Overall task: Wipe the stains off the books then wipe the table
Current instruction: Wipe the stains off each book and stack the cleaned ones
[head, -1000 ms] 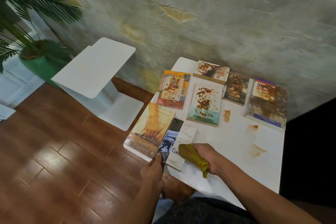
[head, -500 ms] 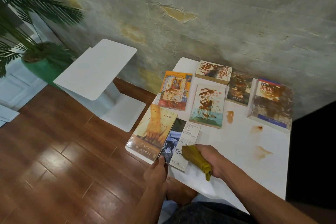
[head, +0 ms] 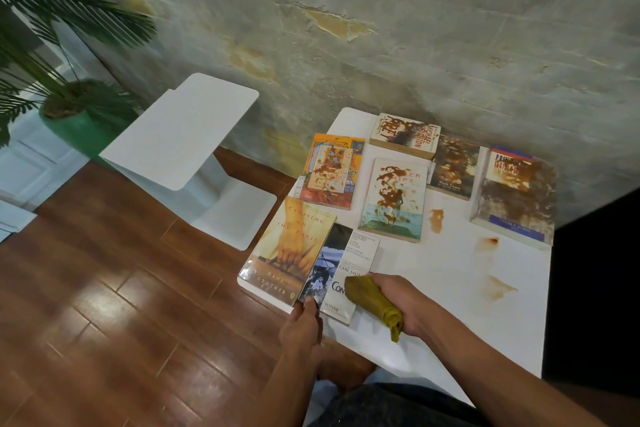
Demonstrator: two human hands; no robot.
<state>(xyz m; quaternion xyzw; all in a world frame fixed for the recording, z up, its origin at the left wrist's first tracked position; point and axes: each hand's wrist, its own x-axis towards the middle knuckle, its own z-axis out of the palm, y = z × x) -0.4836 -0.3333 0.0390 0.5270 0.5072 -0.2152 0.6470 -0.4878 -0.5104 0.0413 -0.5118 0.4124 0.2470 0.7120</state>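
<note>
Yellow cloth [head: 375,305] clamped in right grip [head: 401,302] over the black-and-white book [head: 337,267].

Left grip [head: 303,326] pinched that book's near edge at 6 o'clock of the white counter [head: 450,305], long axis toward 12. Beside it at 9, a tan book [head: 287,250]; stained books [head: 393,199] at 12, brown stains [head: 498,286] at 3. Green pot [head: 83,130] held a palm [head: 52,31], far toward 10; white side table [head: 180,135] between.

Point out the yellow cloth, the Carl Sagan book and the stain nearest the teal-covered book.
yellow cloth [head: 375,306], head view, middle of the roll.
Carl Sagan book [head: 349,260], head view, white cover.
stain [head: 436,219], head view, its centre.
</note>
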